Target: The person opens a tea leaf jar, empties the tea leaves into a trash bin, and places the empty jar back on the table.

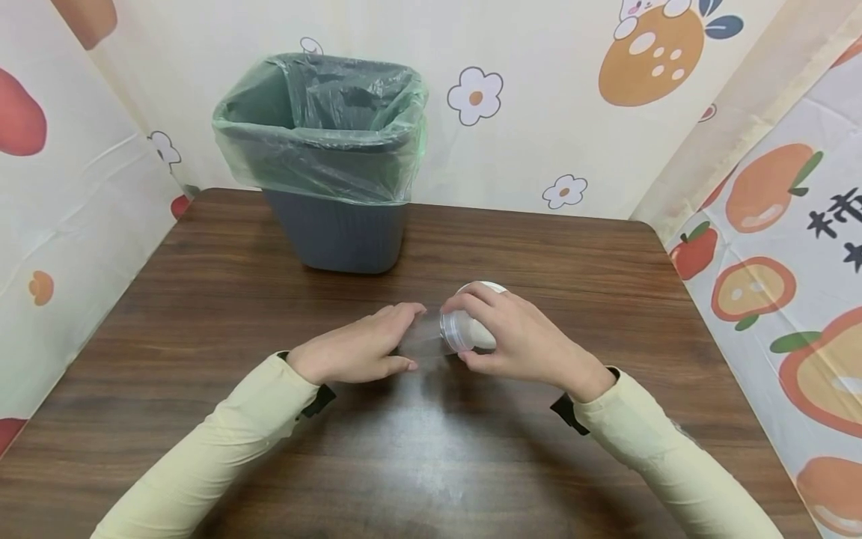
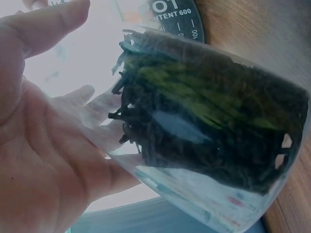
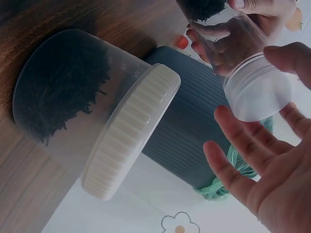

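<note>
"Where's the small jar (image 2: 214,126), and how is it held?"

"Mid-table, on its side between the hands, its clear lid (image 3: 260,92) toward 3 o'clock. The left hand (image 1: 364,344) curls round the body; the right hand (image 1: 521,337) pinches the clear lid between thumb and fingertip, its other fingers spread."

"Best way to work that lid?"

"Twisting it seems to be the step, though which way I can't tell. I'd grip the body firmly without squeezing, since thin plastic may flex, and tip the lid end upward so the dark leaves stay put."

"And room to move?"

"Tightest around 1 o'clock: the big jar (image 3: 63,92), white lid (image 3: 136,126) on, stands just beyond the right hand, so mind the knuckles. The grey bin (image 1: 337,232) is at 11 o'clock, near the table (image 1: 404,479)'s far edge. Bare wood runs toward 6 o'clock; I'd work that way."
</note>
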A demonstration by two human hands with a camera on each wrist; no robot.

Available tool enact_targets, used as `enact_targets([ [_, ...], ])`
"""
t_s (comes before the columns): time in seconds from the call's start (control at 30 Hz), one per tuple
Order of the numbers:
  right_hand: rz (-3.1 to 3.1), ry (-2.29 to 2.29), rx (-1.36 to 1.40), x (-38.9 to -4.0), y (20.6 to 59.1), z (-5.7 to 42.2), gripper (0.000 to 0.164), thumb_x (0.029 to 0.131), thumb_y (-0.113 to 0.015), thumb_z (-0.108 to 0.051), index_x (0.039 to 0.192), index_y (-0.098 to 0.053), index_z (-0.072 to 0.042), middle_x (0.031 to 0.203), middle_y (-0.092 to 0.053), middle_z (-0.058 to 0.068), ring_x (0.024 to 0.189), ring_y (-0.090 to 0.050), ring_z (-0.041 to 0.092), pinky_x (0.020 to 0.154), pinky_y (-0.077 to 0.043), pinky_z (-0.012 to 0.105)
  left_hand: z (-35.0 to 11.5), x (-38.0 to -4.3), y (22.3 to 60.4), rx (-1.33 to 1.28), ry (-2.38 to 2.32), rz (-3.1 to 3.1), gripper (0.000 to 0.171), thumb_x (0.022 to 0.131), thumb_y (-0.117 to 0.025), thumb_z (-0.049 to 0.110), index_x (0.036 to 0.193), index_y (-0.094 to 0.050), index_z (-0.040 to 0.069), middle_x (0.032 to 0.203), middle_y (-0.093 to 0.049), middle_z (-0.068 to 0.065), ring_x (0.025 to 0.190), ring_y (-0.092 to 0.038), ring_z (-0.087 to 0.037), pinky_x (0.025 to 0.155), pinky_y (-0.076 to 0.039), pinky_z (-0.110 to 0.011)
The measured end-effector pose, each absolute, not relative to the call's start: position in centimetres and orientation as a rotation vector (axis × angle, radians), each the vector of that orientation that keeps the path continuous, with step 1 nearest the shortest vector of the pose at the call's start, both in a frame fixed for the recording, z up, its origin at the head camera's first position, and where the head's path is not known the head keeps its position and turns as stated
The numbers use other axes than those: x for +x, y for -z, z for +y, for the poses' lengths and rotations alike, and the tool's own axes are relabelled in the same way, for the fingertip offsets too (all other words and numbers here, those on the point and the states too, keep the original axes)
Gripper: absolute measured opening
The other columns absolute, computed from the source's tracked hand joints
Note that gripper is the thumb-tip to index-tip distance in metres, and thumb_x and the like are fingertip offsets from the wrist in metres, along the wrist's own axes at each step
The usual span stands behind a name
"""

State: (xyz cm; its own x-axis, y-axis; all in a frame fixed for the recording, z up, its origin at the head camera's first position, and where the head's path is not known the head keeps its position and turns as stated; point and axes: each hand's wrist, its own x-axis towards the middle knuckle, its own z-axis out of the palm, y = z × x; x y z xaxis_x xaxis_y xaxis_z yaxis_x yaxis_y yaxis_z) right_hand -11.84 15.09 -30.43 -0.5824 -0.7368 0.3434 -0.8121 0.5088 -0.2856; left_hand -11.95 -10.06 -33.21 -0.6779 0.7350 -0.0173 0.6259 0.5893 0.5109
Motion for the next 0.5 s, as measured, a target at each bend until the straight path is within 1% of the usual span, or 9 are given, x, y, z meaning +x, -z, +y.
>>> enact_targets([
  [0.1, -2.547, -0.653, 1.399, -11.94, 30.41, 15.15, 0.043, 0.074, -0.07, -0.011, 0.115, -0.057, -0.016, 0.114, -0.053, -0.003, 0.102, -0.053, 0.016, 0.084, -0.045, 0.036, -10.09, -11.98, 33.23, 1.122, -0.707, 2.582, 0.065, 0.087, -0.07, 0.026, 0.136, -0.035, 0.0, 0.12, -0.05, -0.007, 0.108, -0.048, -0.019, 0.092, -0.041, -0.035],
  [0.27, -2.508, -0.668, 1.469, -12.07, 30.53, 15.33, 0.049, 0.069, -0.071, 0.003, 0.112, -0.057, -0.016, 0.118, -0.051, 0.003, 0.108, -0.051, 0.02, 0.09, -0.042, 0.038, -10.08, -11.95, 33.16, 1.095, -0.7, 2.567, 0.067, 0.088, -0.069, 0.027, 0.138, -0.034, -0.001, 0.125, -0.049, -0.012, 0.114, -0.047, -0.021, 0.096, -0.04, -0.037],
  [0.5, -2.487, -0.7, 1.48, -12.01, 30.43, 15.45, 0.053, 0.067, -0.071, 0.007, 0.113, -0.057, -0.016, 0.12, -0.05, 0.004, 0.108, -0.051, 0.021, 0.09, -0.042, 0.036, -10.18, -11.97, 33.13, 1.081, -0.698, 2.557, 0.068, 0.089, -0.068, 0.03, 0.139, -0.032, 0.0, 0.128, -0.048, -0.013, 0.117, -0.045, -0.021, 0.097, -0.039, -0.037],
])
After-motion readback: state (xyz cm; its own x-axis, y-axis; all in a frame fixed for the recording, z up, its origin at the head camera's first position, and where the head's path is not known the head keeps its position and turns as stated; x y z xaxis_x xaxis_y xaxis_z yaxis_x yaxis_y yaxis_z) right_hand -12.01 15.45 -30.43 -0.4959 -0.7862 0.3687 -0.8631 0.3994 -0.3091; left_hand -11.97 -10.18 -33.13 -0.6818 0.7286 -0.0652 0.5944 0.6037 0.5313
